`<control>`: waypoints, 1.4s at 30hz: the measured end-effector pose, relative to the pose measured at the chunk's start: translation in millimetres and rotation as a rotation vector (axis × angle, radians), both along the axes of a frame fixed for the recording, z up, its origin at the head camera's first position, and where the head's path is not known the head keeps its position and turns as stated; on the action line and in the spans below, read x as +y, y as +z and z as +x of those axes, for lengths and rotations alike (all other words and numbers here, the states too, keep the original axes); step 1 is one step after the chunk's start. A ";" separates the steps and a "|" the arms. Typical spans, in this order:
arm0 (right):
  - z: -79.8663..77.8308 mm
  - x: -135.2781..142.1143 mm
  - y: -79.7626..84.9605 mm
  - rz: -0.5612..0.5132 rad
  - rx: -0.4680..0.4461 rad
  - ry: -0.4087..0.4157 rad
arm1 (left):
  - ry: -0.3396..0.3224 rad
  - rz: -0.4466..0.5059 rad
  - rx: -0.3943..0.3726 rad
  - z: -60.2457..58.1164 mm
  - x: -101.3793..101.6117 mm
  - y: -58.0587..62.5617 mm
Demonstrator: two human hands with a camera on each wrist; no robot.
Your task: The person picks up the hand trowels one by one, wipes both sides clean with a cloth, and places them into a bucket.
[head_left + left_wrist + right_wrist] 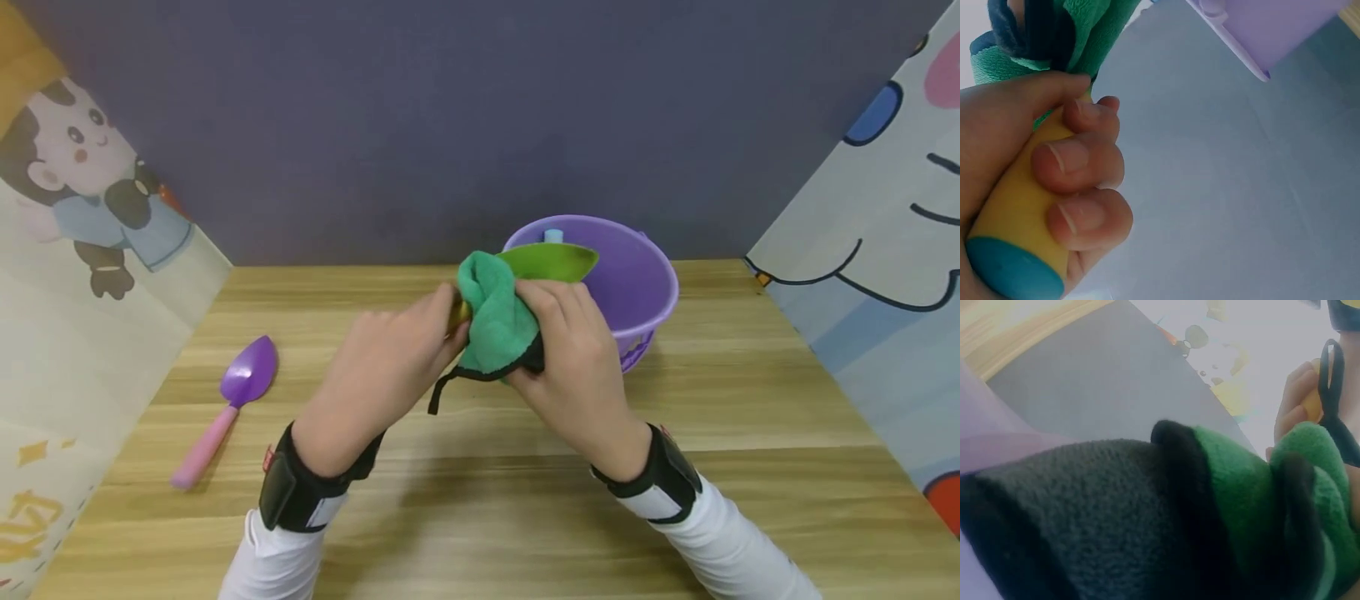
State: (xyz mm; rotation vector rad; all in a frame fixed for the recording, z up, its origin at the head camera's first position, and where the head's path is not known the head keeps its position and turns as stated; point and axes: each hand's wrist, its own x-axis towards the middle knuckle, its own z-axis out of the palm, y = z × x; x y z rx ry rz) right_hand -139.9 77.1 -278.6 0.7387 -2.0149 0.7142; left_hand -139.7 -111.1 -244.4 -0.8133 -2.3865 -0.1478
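My left hand grips the yellow handle of a trowel, its teal end cap showing below the fingers in the left wrist view. The trowel's green blade points right, level with the bucket's near rim in the head view. A green towel with black edging and a hanging loop is bunched over the trowel between both hands. My right hand holds the towel against the blade, its fingers over the top and thumb underneath. In the right wrist view the towel's dark grey side fills the foreground.
Behind the hands stands a purple bucket, with a light blue piece showing inside its rim. A purple trowel with a pink handle lies on the wooden table at the left. A dark panel rises at the back.
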 end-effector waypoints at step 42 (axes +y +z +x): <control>-7.5 3.9 -0.6 -0.023 -0.076 -0.109 | 0.013 -0.032 -0.018 -1.2 -2.9 0.0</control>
